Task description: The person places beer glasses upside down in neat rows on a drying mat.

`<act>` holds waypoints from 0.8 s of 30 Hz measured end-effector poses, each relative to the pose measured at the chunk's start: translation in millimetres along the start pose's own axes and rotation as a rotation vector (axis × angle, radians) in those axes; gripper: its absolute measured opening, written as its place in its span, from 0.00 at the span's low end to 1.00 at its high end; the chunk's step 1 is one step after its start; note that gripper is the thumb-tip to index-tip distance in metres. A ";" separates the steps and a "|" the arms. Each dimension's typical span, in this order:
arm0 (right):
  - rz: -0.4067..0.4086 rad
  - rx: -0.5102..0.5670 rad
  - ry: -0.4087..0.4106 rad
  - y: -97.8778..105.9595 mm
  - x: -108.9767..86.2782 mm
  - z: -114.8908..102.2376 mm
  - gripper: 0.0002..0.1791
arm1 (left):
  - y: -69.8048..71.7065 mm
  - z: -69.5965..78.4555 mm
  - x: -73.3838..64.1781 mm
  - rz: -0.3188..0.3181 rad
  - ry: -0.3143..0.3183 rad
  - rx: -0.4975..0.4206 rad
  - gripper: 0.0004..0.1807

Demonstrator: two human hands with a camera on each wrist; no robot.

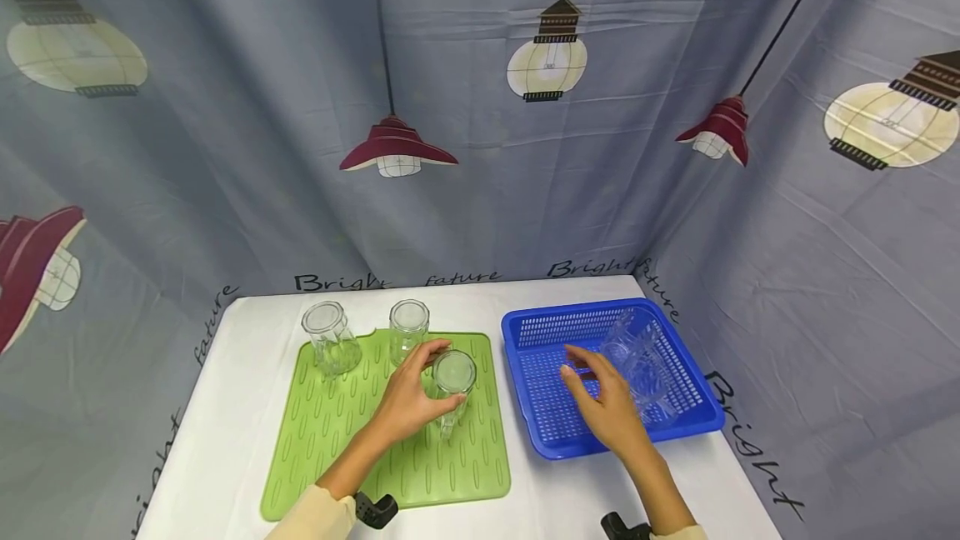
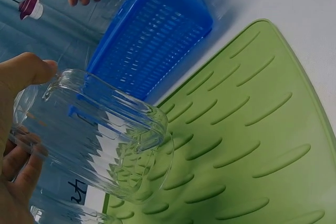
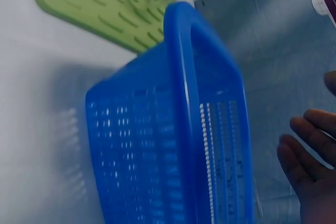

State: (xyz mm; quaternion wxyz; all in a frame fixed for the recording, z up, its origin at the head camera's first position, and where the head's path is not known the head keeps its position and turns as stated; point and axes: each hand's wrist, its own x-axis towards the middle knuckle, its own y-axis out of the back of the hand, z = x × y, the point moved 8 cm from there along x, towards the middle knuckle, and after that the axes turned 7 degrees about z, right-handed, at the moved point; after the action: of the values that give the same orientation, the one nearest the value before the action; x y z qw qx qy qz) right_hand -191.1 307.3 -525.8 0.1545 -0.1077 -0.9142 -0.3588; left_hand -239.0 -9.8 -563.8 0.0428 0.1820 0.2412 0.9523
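Observation:
My left hand (image 1: 408, 402) has its thumb and fingers curled round a clear glass mug (image 1: 454, 373), near the end facing up. The mug's handle (image 2: 126, 103) shows in the left wrist view, with its far end at the green mat (image 1: 337, 448). Behind it on the mat are two more clear glasses, one (image 1: 409, 323) just beyond my fingers and another (image 1: 330, 340) at the back left corner. My right hand (image 1: 609, 402) hovers over the blue basket (image 1: 536, 390), fingers apart and holding nothing. Clear glassware (image 1: 645, 365) lies along the basket's right side.
Mat and basket stand side by side on a white-covered table (image 1: 247, 357), the basket to the right. Its raised rim (image 3: 184, 108) is close below my right hand. A grey-blue curtain (image 1: 465, 215) printed with lamps hangs behind and at both sides.

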 end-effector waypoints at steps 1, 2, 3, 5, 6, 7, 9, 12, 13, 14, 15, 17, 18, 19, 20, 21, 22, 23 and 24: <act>0.011 -0.020 -0.008 3.1 -0.1 2.6 0.23 | -0.3 0.2 0.1 0.001 -0.003 -0.001 0.49; 0.026 -0.043 -0.015 6.7 -0.3 5.4 0.23 | -0.7 0.5 0.4 0.002 -0.007 -0.001 0.48; 0.043 -0.063 -0.017 10.4 -0.4 7.9 0.23 | -1.0 0.7 0.5 0.004 -0.009 -0.003 0.48; 0.084 -0.099 -0.015 18.7 0.0 12.6 0.23 | -1.5 1.2 0.9 0.006 -0.012 -0.003 0.48; 0.103 -0.123 -0.012 22.9 0.0 14.7 0.23 | -1.7 1.4 1.1 0.008 -0.012 -0.002 0.48; 0.118 -0.147 -0.008 26.8 -0.1 16.7 0.23 | -1.8 2.0 1.4 0.010 -0.016 -0.001 0.48; 0.143 -0.193 -0.005 34.1 -1.0 21.3 0.24 | -2.1 2.9 1.9 0.013 -0.015 -0.002 0.48; 0.159 -0.261 -0.014 42.9 -3.4 28.3 0.26 | -2.6 5.6 3.2 0.016 -0.026 -0.006 0.48; 0.163 -0.279 -0.023 45.4 -4.3 31.4 0.27 | -2.7 6.6 3.6 0.018 -0.032 -0.008 0.48; 0.165 -0.294 -0.033 47.7 -5.3 34.5 0.29 | -2.9 7.2 4.2 0.016 -0.032 -0.011 0.48; 0.167 -0.307 -0.047 49.7 -6.1 38.0 0.30 | -3.0 7.9 4.8 0.017 -0.036 -0.015 0.48; 0.169 -0.329 -0.078 53.1 -7.7 45.3 0.35 | -3.4 8.6 6.2 0.018 -0.039 -0.019 0.48; 0.168 -0.338 -0.095 54.6 -8.5 48.9 0.37 | -3.6 9.0 7.1 0.019 -0.041 -0.020 0.48; 0.166 -0.346 -0.113 55.8 -9.3 52.6 0.39 | -3.9 9.0 7.9 0.018 -0.042 -0.022 0.48; 0.162 -0.353 -0.132 56.8 -10.2 55.9 0.41 | -4.3 9.1 8.8 0.018 -0.044 -0.023 0.48; 0.159 -0.359 -0.149 57.5 -11.2 58.7 0.43 | -4.7 9.3 9.7 0.020 -0.048 -0.027 0.48; 0.153 -0.367 -0.165 57.9 -12.2 61.5 0.44 | -5.2 9.1 10.7 0.021 -0.053 -0.029 0.49; 0.148 -0.373 -0.179 58.2 -13.4 63.9 0.44 | -5.7 9.0 11.7 0.021 -0.055 -0.031 0.49; 0.141 -0.379 -0.193 57.9 -14.6 66.2 0.44 | -6.3 8.9 12.8 0.023 -0.063 -0.032 0.49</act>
State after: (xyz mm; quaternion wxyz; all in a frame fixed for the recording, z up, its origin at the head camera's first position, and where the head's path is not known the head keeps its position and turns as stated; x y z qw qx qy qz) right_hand -173.3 393.3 -540.9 0.0681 -0.2322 -0.8313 -0.5004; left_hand -247.6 1.9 -555.3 0.0422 0.2138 0.2225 0.9503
